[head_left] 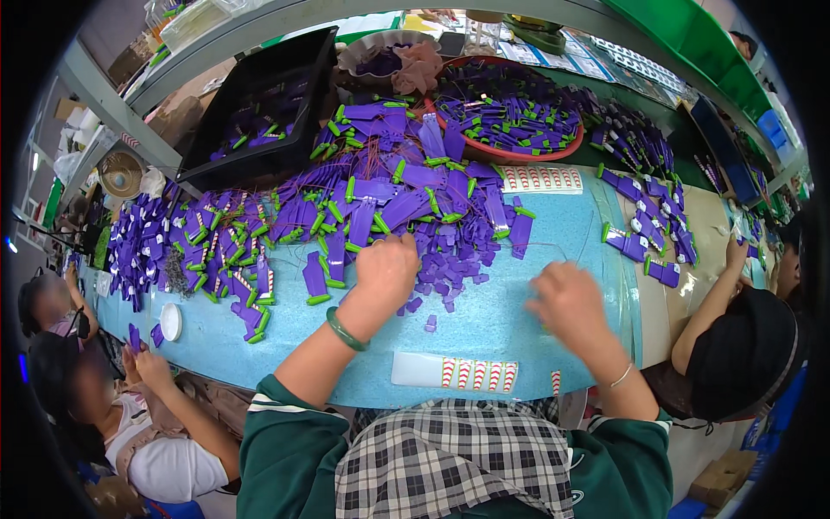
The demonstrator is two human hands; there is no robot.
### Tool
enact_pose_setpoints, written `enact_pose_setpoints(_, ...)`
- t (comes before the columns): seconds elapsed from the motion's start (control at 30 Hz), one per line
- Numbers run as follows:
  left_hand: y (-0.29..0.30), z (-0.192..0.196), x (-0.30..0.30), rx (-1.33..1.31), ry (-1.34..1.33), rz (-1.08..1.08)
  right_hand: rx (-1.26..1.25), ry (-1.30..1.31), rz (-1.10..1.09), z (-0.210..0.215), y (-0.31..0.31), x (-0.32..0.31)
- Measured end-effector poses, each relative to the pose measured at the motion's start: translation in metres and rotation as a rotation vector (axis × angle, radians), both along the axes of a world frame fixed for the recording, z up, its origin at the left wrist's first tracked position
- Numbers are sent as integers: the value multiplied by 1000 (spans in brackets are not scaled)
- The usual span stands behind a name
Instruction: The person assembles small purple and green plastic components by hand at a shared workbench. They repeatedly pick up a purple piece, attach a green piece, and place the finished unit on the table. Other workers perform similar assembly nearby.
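My left hand [387, 272], a green bangle on its wrist, is closed at the near edge of a heap of flat purple pieces with green ends [406, 208]. Whatever its fingers hold is hidden. Small loose purple tabs [445, 268] lie just right of it. To the right, my right hand [571, 303] hovers over the blue work surface [493, 324], fingers curled together and slightly blurred; what they pinch cannot be made out. Nearer me lies a sheet of red-and-white striped stickers [458, 372], with one loose sticker strip [556, 382] by the table edge.
Behind the heap stand a black tray [303, 130] and a red basin [510, 157] of purple pieces. Another sticker sheet [543, 180] lies below the basin. A white round lid [171, 322] is at left. Co-workers sit at both sides; a metal shelf frame [251, 39] crosses the far side.
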State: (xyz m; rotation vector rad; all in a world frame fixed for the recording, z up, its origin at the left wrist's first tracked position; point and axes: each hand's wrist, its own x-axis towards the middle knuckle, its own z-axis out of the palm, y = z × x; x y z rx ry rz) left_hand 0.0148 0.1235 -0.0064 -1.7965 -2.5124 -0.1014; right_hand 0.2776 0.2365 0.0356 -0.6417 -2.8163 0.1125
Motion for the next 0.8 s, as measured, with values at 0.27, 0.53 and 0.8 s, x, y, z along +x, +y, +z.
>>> enact_pose_setpoints(0.27,6,-13,0,33,94,-16,-224,44,279,-58,-99,-35)
enact_pose_setpoints(0.53,-69,55,16,963,-1034,-97,-392,201,211,-76,-96,-40)
enact_pose_setpoints(0.8,-114,-24,64,304,-1841,228,-473,295,258,-78,-95,-47)
